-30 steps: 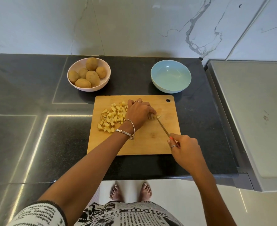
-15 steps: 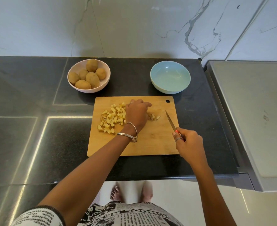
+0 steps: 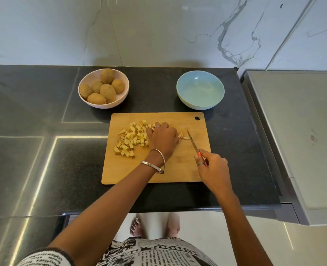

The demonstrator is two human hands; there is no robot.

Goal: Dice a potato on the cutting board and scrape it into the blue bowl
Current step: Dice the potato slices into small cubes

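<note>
Nearly Diced: Last Pieces Under the Knife

Here the pale yellow potato cubes [image 3: 133, 138] lie heaped on the left half of the rectangular wooden cutting board [image 3: 178, 169]; a few uncut slivers [image 3: 183, 136] sit just right of the left hand [image 3: 163, 139], which covers them with curled fingers, though whether it pinches a piece I cannot tell; the right hand [image 3: 211, 167] is closed round the red handle of a slim steel knife [image 3: 192, 141], its blade angled toward those slivers; dicing looks to be in its final cuts; the next move calls for finishing them, then sweeping everything toward the round pale blue bowl [image 3: 200, 90] beyond the board, holding no potato yet; a pink bowl of whole brown potatoes [image 3: 103, 88] stands left of it on the black stone desk [image 3: 43, 169].
</note>
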